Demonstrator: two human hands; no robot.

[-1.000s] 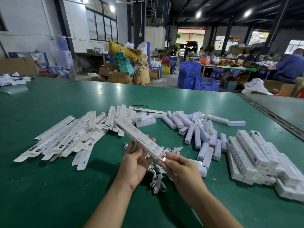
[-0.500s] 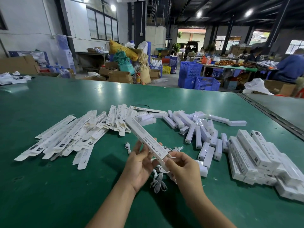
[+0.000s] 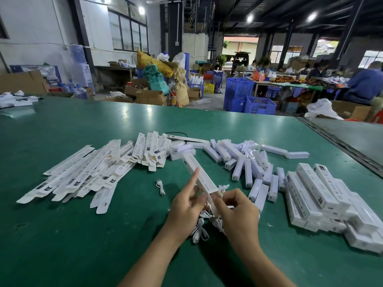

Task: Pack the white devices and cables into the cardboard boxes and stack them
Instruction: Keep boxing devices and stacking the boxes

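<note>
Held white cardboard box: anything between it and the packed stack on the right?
Yes: loose white bar-shaped devices lie between the long white cardboard box and the stack of packed white boxes. Lifted over them, the way looks clear.

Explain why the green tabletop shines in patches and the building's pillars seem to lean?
Head view: bright ceiling lamps mirror as pale glare patches on the glossy green table; the wide-angle lens, aimed downward, makes the dark side pillars splay outward at the top; the left hand and right hand, holding the long white cardboard box, cast soft shadows beneath.
</note>
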